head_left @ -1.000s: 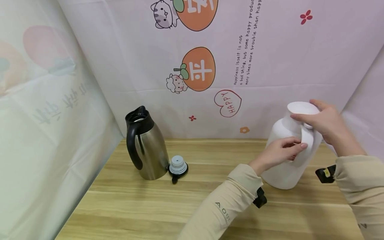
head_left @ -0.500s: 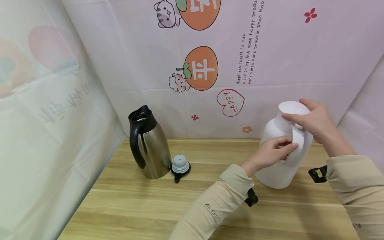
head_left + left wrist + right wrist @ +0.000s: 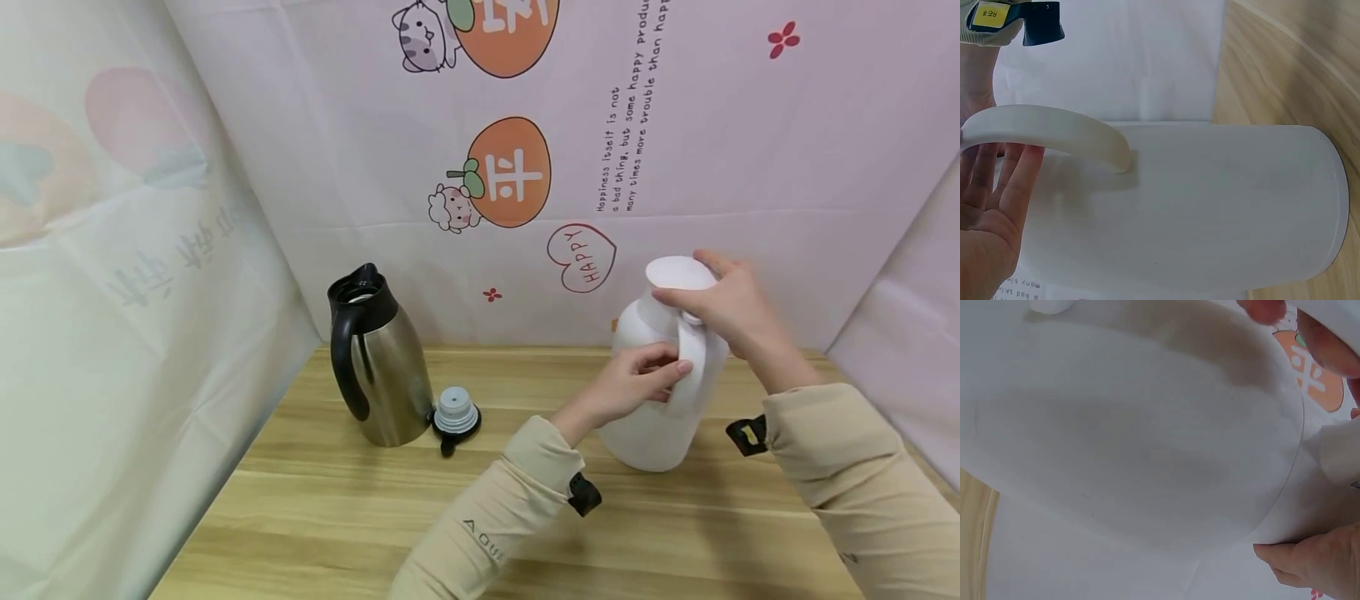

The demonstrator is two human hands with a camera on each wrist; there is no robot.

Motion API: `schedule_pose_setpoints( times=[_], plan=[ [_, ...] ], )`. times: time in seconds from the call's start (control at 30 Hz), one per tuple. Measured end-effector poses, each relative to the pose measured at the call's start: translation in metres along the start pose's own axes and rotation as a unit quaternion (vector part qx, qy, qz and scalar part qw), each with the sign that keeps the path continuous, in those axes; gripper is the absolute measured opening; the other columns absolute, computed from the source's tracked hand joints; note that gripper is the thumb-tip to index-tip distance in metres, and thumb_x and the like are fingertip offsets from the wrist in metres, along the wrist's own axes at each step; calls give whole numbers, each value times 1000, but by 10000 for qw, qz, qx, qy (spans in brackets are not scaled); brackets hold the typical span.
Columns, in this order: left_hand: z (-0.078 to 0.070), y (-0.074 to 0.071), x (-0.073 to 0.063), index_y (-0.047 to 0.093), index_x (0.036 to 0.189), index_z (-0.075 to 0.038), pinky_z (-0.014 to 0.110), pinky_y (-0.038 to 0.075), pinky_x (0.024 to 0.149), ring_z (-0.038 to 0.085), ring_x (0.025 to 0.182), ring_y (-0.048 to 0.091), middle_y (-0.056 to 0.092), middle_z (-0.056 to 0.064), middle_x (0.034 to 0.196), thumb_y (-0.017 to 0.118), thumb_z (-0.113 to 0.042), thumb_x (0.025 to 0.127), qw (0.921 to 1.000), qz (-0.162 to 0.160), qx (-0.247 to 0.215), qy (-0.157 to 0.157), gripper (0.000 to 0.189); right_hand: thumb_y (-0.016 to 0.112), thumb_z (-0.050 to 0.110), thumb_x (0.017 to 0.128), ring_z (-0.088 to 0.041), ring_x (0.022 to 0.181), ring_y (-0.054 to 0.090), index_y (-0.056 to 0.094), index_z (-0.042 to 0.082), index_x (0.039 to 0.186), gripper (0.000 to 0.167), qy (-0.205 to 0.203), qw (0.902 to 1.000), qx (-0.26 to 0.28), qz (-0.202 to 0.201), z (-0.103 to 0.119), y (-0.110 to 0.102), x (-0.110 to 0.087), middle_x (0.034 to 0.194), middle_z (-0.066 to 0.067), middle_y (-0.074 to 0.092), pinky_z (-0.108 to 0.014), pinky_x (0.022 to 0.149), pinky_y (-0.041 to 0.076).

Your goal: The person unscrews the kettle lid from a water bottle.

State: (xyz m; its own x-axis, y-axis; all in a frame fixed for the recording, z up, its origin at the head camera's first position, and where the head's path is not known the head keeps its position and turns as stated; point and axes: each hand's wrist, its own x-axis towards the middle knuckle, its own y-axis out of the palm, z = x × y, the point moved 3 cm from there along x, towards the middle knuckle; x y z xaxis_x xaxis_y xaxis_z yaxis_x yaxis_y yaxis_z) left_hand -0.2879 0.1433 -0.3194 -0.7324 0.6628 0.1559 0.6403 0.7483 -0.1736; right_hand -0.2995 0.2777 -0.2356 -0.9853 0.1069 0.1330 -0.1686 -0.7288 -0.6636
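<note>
A white vacuum jug (image 3: pixel 648 433) stands upright at the right of the wooden table in the head view. My left hand (image 3: pixel 637 383) has its fingers curled round the jug's handle (image 3: pixel 1054 128). Higher up, my right hand (image 3: pixel 731 312) grips the jug's neck just under the flat white top (image 3: pixel 678 273), thumb on the near side and fingers on the far side. A steel jug (image 3: pixel 393 375) with a black handle and collar stands to the left, its mouth uncovered. Beside its base lies a stopper (image 3: pixel 455 408), pale grey plug upward on a black cap.
A printed white cloth (image 3: pixel 360 158) hangs behind the table, and another cloth (image 3: pixel 150 358) covers the left side. The wooden tabletop (image 3: pixel 322 517) extends in front of both jugs. Black camera mounts (image 3: pixel 585 494) sit at both wrists.
The white jug has moved left across the table, nearer the steel jug, with both hands holding it. The steel jug and stopper stay in place; the head view shifts slightly.
</note>
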Motion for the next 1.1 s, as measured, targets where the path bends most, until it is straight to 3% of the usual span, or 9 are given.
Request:
schedule_pose_setpoints(
  times=[0.1,0.23,0.7,1.1],
  plan=[
    [-1,-8,-8,58,121,-1,16,54,74,-4,87,57,63,15,116,52,-19,99,10000,-49,-3,-76,29,64,48,86,-49,130,28,13,6,153,95,11,9999,107,44,8,9,-1,153,-35,6,-58,96,42],
    [-2,-19,-17,57,124,-1,18,54,75,0,91,59,63,16,119,51,-19,100,9999,-55,60,-90,30,67,45,84,-48,132,28,15,6,153,95,-41,9993,354,73,18,21,-1,154,-32,7,-59,102,38],
    [-2,-53,-42,56,124,3,26,57,80,10,93,63,59,23,122,50,-15,100,9997,46,-43,-252,31,73,34,82,-43,130,33,22,4,151,92,-234,9976,639,108,47,52,-2,152,-30,16,-55,106,37],
    [-2,-74,-67,57,124,3,30,58,81,9,90,63,59,25,121,51,-14,98,9996,-175,-44,-228,31,74,30,80,-42,129,34,23,6,152,91,-263,9961,827,182,69,74,-6,151,-28,19,-55,107,34]
  ],
)
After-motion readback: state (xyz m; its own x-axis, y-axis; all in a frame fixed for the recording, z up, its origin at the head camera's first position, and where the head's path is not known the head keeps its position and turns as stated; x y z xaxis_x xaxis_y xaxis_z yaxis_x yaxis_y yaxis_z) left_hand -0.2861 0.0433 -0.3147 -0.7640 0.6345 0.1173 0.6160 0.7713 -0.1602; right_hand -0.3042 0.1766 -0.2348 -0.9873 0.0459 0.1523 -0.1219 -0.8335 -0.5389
